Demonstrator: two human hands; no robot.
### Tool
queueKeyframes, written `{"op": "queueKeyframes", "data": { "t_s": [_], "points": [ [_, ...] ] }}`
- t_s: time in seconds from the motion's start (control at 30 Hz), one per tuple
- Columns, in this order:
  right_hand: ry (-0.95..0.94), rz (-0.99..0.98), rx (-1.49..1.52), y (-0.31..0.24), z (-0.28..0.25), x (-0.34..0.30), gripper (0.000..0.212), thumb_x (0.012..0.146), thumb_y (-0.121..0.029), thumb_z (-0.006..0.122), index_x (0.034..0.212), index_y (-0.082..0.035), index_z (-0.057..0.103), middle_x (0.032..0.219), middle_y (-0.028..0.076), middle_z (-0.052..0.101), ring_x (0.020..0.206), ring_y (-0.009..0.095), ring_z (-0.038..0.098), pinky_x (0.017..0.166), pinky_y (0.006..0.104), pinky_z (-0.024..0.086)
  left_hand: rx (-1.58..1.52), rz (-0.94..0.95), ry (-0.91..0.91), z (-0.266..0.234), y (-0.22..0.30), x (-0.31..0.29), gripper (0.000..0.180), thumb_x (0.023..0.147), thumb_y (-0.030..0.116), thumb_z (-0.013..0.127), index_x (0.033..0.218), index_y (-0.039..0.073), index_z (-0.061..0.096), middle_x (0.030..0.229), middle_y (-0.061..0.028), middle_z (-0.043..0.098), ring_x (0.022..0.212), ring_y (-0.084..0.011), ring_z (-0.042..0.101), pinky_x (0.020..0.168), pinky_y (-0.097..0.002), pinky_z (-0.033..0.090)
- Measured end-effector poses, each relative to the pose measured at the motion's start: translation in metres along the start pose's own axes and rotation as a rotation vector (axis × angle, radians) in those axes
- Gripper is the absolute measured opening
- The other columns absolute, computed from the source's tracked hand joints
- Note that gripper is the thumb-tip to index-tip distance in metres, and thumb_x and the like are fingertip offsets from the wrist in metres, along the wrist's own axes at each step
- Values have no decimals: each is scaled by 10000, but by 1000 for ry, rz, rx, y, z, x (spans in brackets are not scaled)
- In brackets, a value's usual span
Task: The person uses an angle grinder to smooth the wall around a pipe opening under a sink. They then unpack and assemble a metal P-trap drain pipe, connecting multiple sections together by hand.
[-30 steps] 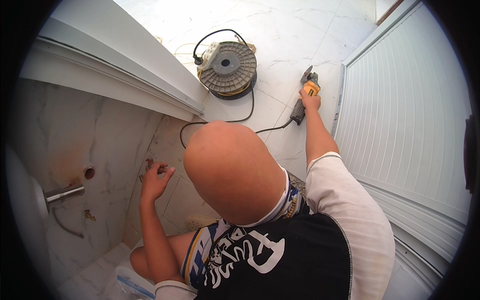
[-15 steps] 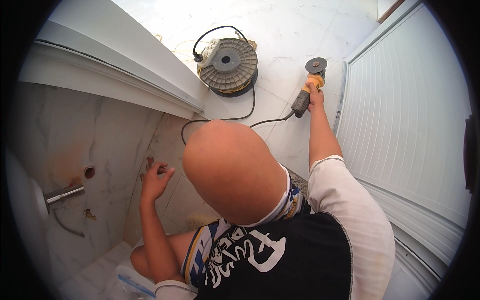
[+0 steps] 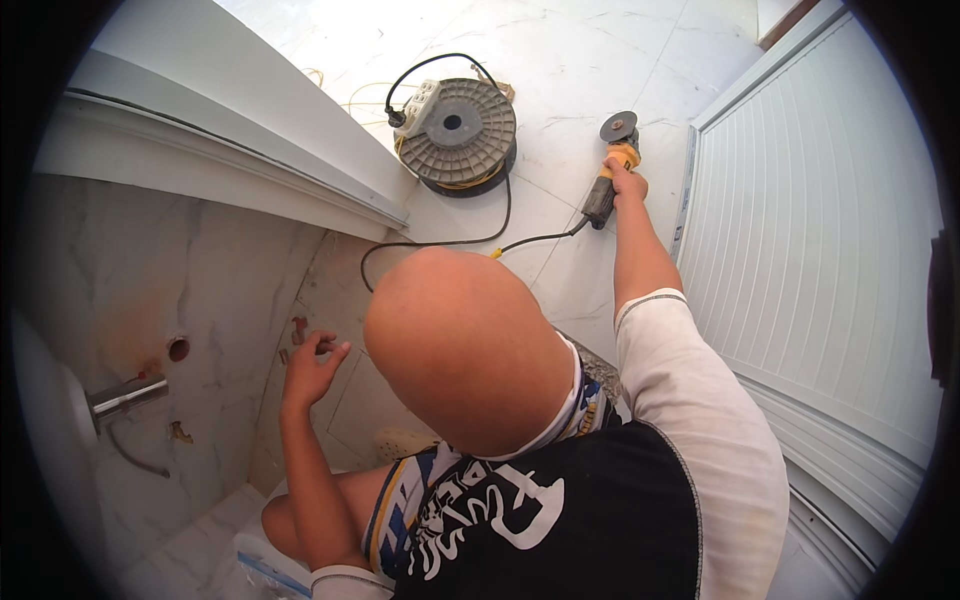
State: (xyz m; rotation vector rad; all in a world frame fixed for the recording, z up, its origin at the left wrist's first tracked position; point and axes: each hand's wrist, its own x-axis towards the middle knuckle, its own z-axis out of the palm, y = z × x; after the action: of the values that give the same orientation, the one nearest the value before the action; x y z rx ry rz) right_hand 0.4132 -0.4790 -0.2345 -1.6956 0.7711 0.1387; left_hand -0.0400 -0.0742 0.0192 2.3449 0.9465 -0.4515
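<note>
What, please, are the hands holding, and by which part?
The right hand holds the grinder by its body, where yellow meets black; nothing shows held in the left hand.

Right arm (image 3: 645,245) far forward, right hand (image 3: 627,182) tight; left arm (image 3: 318,455) bent, left hand (image 3: 311,372) in a loose curl

The right fingers (image 3: 613,169) cover part of the grinder (image 3: 601,198), the knee (image 3: 450,345) hides some black cable (image 3: 572,233), and the lower edge crops the shirt (image 3: 610,510).
</note>
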Motion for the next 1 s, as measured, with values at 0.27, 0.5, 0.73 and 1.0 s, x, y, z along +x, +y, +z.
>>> {"op": "queueKeyframes", "data": {
  "t_s": [0.27,0.5,0.73,1.0],
  "points": [
    [86,-191,-233,7,-19,-8,710,627,-461,837,1075,74,708,1079,197,710,998,286,685,873,377,526,13,54,20,2,0,3,516,878,440,724,1183,33,642,1049,-135,714,1038,-275,669,927,-416,502],
    [-8,-188,-216,8,-48,-6,681,718,-447,825,1136,74,695,1104,196,707,1009,272,680,897,371,519,-11,59,17,-3,3,0,528,876,451,720,1178,26,642,1071,-143,714,1046,-276,672,934,-416,500],
    [-62,-224,-267,17,-56,10,625,794,-437,796,1147,68,694,1120,191,705,983,258,682,888,363,522,-21,65,47,-9,8,-7,531,874,465,721,1164,25,650,1067,-142,713,1050,-271,671,934,-413,499],
    [223,-466,-379,-24,-45,-48,527,974,-434,542,1105,60,673,892,184,735,851,271,712,856,379,528,-391,-92,102,-23,20,-7,294,1021,244,513,1174,24,635,1091,-113,701,1060,-185,662,911,-348,513]
  ]
}}
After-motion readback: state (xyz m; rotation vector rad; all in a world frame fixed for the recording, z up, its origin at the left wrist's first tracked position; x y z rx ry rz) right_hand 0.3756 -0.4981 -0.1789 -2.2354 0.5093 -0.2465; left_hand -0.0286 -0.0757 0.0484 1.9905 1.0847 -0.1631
